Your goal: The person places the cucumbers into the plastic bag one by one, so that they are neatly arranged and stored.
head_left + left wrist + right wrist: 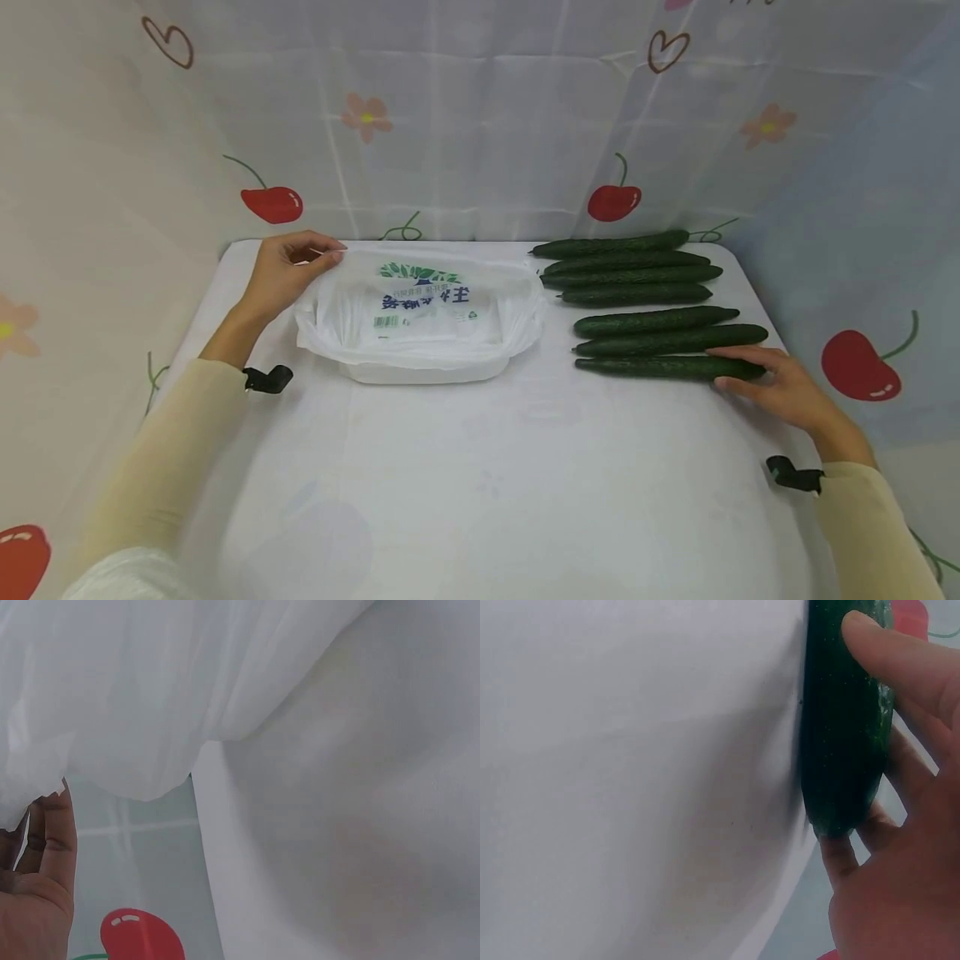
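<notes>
A white plastic bag with green leaf print and dark lettering is spread over a shallow white container, whose front wall shows below it. At the bag's back left corner, my left hand pinches the thin plastic between thumb and fingers; the left wrist view has the bag hanging from those fingertips. On the right, the front cucumber lies on the table, dark green and lengthwise left to right. My right hand holds its right end, thumb on the near side, fingers along the far side.
Several more cucumbers lie in a column behind the front one, roughly parallel. The white-covered table ends just behind the bag, at a printed curtain. Curtains also hang close at both sides.
</notes>
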Demonstrator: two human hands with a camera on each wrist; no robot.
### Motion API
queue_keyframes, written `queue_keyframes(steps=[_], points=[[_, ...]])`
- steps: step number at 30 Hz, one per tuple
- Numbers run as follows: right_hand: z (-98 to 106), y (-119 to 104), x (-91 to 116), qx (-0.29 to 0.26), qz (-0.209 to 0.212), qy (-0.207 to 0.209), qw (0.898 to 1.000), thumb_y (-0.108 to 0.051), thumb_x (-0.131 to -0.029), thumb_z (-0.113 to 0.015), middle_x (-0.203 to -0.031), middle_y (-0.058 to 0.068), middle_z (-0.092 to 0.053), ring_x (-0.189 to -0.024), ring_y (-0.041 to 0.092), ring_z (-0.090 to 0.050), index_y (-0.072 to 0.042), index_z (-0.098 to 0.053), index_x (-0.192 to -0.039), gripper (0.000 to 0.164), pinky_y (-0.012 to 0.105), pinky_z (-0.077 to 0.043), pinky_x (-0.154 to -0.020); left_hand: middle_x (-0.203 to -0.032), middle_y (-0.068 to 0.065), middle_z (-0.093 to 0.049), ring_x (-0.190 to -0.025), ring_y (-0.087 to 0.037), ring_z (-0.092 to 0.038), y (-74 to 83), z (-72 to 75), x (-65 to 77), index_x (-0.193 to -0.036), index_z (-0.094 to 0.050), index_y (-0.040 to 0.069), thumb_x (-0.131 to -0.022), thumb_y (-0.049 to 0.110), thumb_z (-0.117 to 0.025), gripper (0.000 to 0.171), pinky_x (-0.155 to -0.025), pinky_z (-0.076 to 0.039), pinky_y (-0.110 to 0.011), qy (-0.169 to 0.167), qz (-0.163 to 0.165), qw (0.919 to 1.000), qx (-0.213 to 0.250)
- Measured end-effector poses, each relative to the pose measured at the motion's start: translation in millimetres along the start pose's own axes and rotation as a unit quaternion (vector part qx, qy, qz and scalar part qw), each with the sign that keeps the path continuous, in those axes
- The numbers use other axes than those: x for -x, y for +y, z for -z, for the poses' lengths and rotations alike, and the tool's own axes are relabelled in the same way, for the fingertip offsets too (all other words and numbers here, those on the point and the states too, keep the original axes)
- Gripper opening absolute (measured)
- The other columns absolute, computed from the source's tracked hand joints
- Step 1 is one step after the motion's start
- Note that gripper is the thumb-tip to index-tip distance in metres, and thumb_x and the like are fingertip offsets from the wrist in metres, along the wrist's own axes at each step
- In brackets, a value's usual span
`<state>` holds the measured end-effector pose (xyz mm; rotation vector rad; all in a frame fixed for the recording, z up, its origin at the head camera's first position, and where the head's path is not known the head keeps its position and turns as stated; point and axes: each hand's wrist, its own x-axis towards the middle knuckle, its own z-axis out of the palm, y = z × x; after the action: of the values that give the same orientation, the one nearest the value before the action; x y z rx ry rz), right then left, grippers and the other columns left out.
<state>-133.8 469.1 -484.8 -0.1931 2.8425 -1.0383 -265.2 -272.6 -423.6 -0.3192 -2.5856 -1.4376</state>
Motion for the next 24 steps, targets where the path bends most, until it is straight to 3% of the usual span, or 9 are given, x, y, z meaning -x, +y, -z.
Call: queue_keyframes(steps=[5,12,14,16,18,19,21,24], points=[[-0.9,-1.0,-1.9,-0.028,0.018,-0.006,0.999,-0.02,-0.096,-0.082,-0.14,-0.013,-0.061,-0.13,-0.021,-0.032,-0.015,-0.069,-0.141,0.047,0.088,-0.027,-0.109,-0.104,0.026,-0.071,-0.098,-0.009,-0.064,-0.3,0.7,0.8,-0.123,-0.08,0.01,-0.102,0.026,-0.076,0.027,-0.077,-0.055,-0.01,0.003,-0.005,1.0,0.001],[-1.4,2.0,-0.9,-0.022,0.033,-0.013,0.999,-0.017,-0.098,-0.079,-0.145,-0.004,-0.062,-0.129,-0.022,-0.033,-0.02,-0.067,-0.143,0.046,0.086,-0.029,-0.108,-0.105,0.026,-0.071,-0.099,-0.009,-0.064,-0.9,1.5,2.7,-0.124,-0.079,0.012,-0.103,0.027,-0.075,0.027,-0.075,-0.055,-0.011,0.003,0.001,1.0,-0.007],[-2.6,2.5,0.3,-0.018,0.04,-0.01,0.999,-0.016,-0.099,-0.079,-0.145,-0.006,-0.062,-0.13,-0.021,-0.034,-0.019,-0.067,-0.143,0.047,0.071,-0.032,-0.12,-0.105,0.026,-0.072,-0.099,-0.009,-0.064,-0.9,1.2,2.8,-0.123,-0.08,0.012,-0.103,0.028,-0.075,0.026,-0.076,-0.055,-0.011,0.003,0.0,1.0,-0.009],[-4.4,2.8,2.0,-0.013,0.056,-0.005,0.998,-0.013,-0.098,-0.079,-0.146,-0.008,-0.063,-0.132,-0.019,-0.037,-0.014,-0.066,-0.144,0.047,0.041,-0.034,-0.125,-0.105,0.025,-0.072,-0.099,-0.009,-0.065,-1.0,1.0,2.7,-0.122,-0.08,0.012,-0.102,0.03,-0.075,0.027,-0.076,-0.055,-0.011,0.003,-0.003,0.9999,-0.011],[-6.6,3.2,3.1,-0.017,0.069,0.002,0.997,-0.009,-0.097,-0.078,-0.145,-0.012,-0.063,-0.134,-0.018,-0.039,-0.011,-0.066,-0.143,0.048,0.016,-0.03,-0.114,-0.104,0.025,-0.072,-0.098,-0.01,-0.065,-0.9,0.9,2.9,-0.122,-0.08,0.012,-0.102,0.03,-0.076,0.027,-0.075,-0.055,-0.011,0.002,-0.005,0.9999,-0.011],[-7.3,2.9,3.9,-0.015,0.073,0.005,0.997,-0.008,-0.098,-0.078,-0.145,-0.016,-0.062,-0.135,-0.018,-0.038,-0.01,-0.065,-0.144,0.048,0.01,-0.027,-0.107,-0.105,0.025,-0.072,-0.098,-0.01,-0.064,-0.9,0.9,3.0,-0.122,-0.08,0.012,-0.102,0.03,-0.076,0.027,-0.075,-0.055,-0.011,0.002,-0.005,0.9999,-0.011],[-7.6,1.4,5.1,-0.032,0.077,0.008,0.996,-0.006,-0.098,-0.076,-0.145,-0.023,-0.059,-0.138,-0.016,-0.036,-0.008,-0.064,-0.145,0.048,0.014,-0.022,-0.119,-0.105,0.025,-0.072,-0.098,-0.01,-0.064,-1.0,1.0,3.1,-0.123,-0.08,0.013,-0.102,0.029,-0.076,0.027,-0.075,-0.056,-0.011,0.002,-0.005,0.9999,-0.012],[-5.9,-3.5,6.1,-0.063,0.063,0.012,0.996,-0.007,-0.101,-0.073,-0.143,-0.031,-0.053,-0.142,-0.015,-0.031,-0.009,-0.061,-0.148,0.048,0.043,-0.011,-0.136,-0.105,0.026,-0.072,-0.098,-0.009,-0.064,-0.9,1.7,3.4,-0.123,-0.08,0.012,-0.102,0.028,-0.076,0.027,-0.075,-0.056,-0.011,0.005,-0.003,0.9999,-0.011]])
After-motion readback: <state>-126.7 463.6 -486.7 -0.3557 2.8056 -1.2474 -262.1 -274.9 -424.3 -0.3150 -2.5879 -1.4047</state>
